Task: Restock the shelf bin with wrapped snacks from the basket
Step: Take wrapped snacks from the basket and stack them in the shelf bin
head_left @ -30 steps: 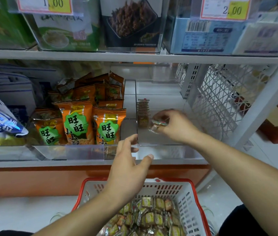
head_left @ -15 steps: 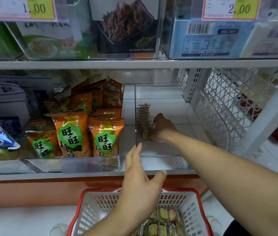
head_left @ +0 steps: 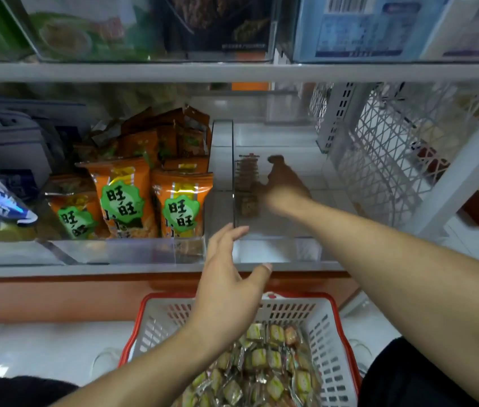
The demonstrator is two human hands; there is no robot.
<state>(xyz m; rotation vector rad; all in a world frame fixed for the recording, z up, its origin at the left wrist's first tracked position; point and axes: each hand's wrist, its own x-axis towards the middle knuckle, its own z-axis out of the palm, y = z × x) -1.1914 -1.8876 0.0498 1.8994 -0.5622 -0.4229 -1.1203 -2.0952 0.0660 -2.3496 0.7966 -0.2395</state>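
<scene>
The right hand is reached into the clear shelf bin, against the row of wrapped snacks; its grip cannot be determined. The left hand is held relaxed above the basket. Orange snack bags are stocked beyond the left hand.

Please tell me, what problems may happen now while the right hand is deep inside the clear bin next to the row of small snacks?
1. The right hand touches the standing row of wrapped snacks in the clear bin; a nudge could topple the row.
2. The left hand hangs open at the bin's front edge and might push the bin.
3. The red basket sits right below the arms; a pulled-back elbow may catch it.
</scene>
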